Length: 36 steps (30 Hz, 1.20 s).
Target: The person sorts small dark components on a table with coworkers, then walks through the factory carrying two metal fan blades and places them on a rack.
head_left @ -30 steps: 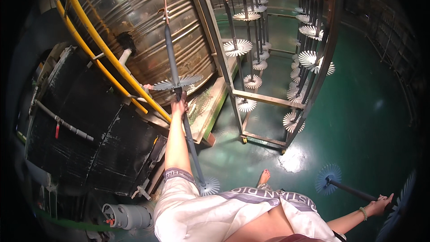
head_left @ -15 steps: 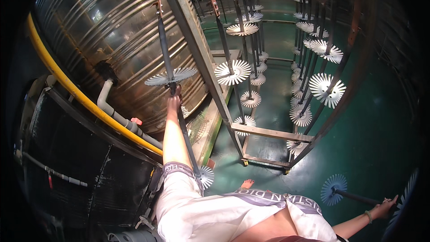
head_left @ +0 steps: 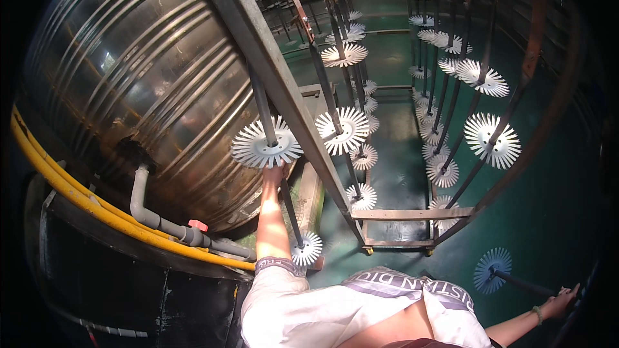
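Note:
My left hand (head_left: 276,174) is closed round a dark rod (head_left: 291,209), just under a white slotted disc (head_left: 271,145) that hides some of the fingers. A second slotted disc (head_left: 306,249) sits lower on the same rod, beside my forearm. At the far right edge, my right hand (head_left: 560,301) grips another dark rod (head_left: 523,283), its fingertips partly lost in the dark rim. This rod slopes down to the left, with a shaded slotted disc (head_left: 492,271) at its end.
A metal frame on castors (head_left: 412,214) stands ahead, hung with several disc-bearing rods. A ribbed metal tank (head_left: 161,90) fills the left. Below it run a yellow pipe (head_left: 129,224) and a grey pipe (head_left: 169,224) with a red valve handle (head_left: 198,225). Green floor (head_left: 393,177) lies beneath.
The view has shifted, and the frame's post now crosses in front of the left rod's upper part. The left rod's disc appears lower and tilted more face-on. The right hand sits nearer the right rim.

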Tool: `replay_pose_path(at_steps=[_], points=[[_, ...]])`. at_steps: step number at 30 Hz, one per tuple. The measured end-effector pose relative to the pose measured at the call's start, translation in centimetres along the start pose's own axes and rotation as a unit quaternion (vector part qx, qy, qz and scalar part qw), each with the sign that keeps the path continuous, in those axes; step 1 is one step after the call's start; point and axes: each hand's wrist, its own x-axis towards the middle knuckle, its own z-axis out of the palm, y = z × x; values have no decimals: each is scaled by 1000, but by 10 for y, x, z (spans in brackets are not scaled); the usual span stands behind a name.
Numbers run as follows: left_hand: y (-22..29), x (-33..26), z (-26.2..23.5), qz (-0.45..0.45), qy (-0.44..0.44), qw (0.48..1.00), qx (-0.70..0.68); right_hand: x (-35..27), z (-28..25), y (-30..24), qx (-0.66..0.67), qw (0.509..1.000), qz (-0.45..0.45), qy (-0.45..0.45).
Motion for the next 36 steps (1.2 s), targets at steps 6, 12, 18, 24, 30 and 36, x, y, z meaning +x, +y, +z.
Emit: replay_pose_path(at_steps=[6,12,18,24,30,36], points=[[-13,-5,-5,183,-31,939,289,8,-3,17,7,999,-9,-39],[-20,-2,-13,166,-33,934,314,-16,8,10,-20,999,-11,-29],[-19,7,-5,160,-38,934,316,-18,3,14,-39,997,-32,-62],[-17,17,17,147,-44,938,310,-25,10,7,-48,998,-33,-33],[-10,22,31,151,-44,940,303,-8,3,17,-70,994,-33,-75],[-50,-22,63,92,-96,944,301,-6,1,10,-64,998,6,-17]])
